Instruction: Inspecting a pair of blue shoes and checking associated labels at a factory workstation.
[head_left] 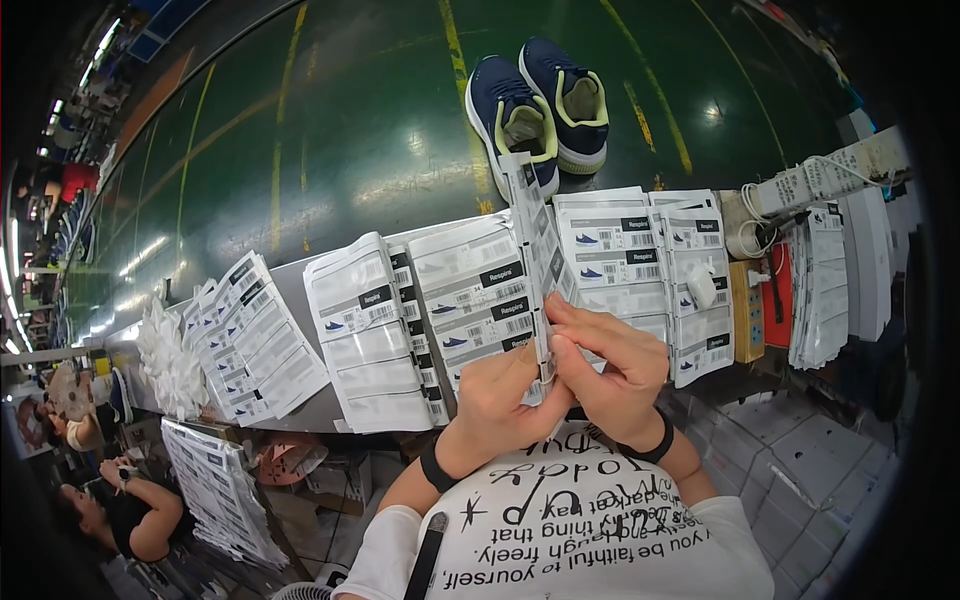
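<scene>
Both hands meet in front of my chest on a sheet of printed labels [541, 235], held on edge so that it stands up and leans away from me. My left hand [503, 392] pinches its near end from the left, thumb and fingers pressed together. From the right, my right hand [612, 358] grips the same end with bent fingers. The fingertips nearly touch, and the exact grip is partly hidden. Under and beside the sheet lie stacks of label sheets [470, 285] with small shoe pictures, and another stack [610, 245] on the right.
A pair of navy shoes [490, 95] with yellow-green linings stands on the green work surface [370, 120]. More label sheets [250, 335] and crumpled white strips [172, 360] lie at the left. At the right are a cable-wrapped bar [830, 175] and a socket strip [747, 310]. Another person [140, 500] sits at far left.
</scene>
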